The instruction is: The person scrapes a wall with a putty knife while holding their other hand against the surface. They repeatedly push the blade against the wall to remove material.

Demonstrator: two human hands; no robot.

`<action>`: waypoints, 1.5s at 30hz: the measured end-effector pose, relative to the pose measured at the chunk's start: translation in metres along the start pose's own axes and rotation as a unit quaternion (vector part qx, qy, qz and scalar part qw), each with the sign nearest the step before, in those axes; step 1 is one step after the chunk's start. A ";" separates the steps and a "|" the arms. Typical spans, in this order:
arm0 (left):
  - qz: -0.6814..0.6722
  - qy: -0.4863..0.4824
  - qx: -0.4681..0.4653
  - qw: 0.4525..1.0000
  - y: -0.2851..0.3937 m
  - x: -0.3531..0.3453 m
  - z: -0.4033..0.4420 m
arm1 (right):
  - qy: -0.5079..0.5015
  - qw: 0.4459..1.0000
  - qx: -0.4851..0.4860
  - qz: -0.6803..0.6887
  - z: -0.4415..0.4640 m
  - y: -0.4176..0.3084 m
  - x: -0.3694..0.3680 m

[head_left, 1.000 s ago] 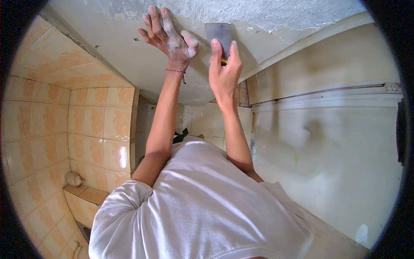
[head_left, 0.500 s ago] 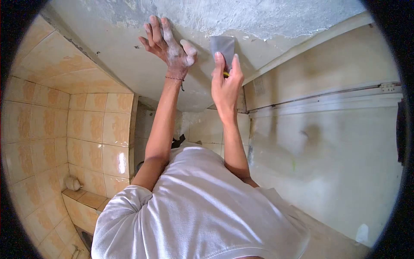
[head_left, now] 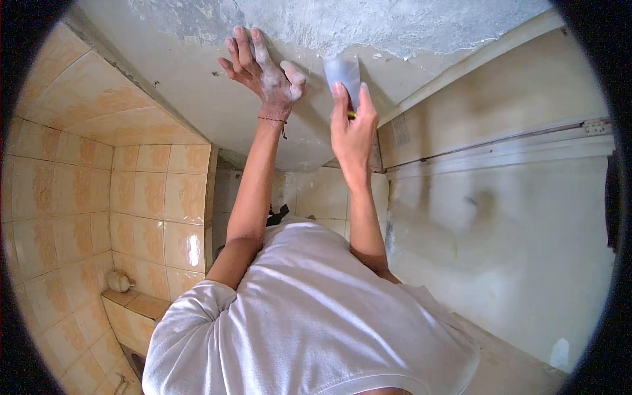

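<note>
My left hand [head_left: 266,74], dusted with white powder, rests with fingers spread against the pale wall [head_left: 178,72]. To its right, my right hand [head_left: 353,122] grips a scraper [head_left: 342,74] with a wide grey blade and a bit of yellow at the handle. The blade's far edge meets the border between the smooth painted surface and a rough, bluish-grey patch [head_left: 316,23]. Thumb and fingers lie along the lower part of the blade; most of the handle is hidden in the hand.
Orange-patterned tiles [head_left: 138,204] cover the left side, with a round pale object [head_left: 119,282] on a tiled ledge [head_left: 148,305]. A raised strip [head_left: 474,58] borders the wall at right, beside a large pale panel [head_left: 500,224] with a horizontal rail.
The scraper and both hands appear lower in view than a second ago, partly as the camera view has shifted. The blade now looks brighter and tilts differently. My left hand keeps its spread pose.
</note>
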State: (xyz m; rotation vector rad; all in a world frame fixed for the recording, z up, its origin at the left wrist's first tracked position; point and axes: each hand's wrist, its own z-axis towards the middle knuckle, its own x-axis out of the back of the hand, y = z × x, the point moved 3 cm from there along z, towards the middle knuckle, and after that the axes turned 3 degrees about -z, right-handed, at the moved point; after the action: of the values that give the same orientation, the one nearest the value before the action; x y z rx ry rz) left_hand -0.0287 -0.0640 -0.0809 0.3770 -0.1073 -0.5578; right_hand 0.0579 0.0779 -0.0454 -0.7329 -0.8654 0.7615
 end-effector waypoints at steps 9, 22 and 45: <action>0.006 -0.007 0.000 1.000 0.000 0.001 0.000 | 0.045 0.998 0.022 -0.024 -0.001 -0.008 -0.003; 0.007 -0.007 -0.001 1.000 -0.002 0.002 0.001 | 0.021 0.999 -0.008 -0.030 0.004 -0.019 -0.011; 0.005 0.001 -0.005 1.000 0.002 0.003 0.005 | 0.033 0.999 -0.006 0.012 0.005 -0.015 -0.003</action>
State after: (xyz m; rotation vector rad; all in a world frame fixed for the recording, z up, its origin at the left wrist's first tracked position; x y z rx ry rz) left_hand -0.0263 -0.0654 -0.0755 0.3668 -0.1039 -0.5484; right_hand 0.0563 0.0688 -0.0319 -0.7764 -0.8029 0.7488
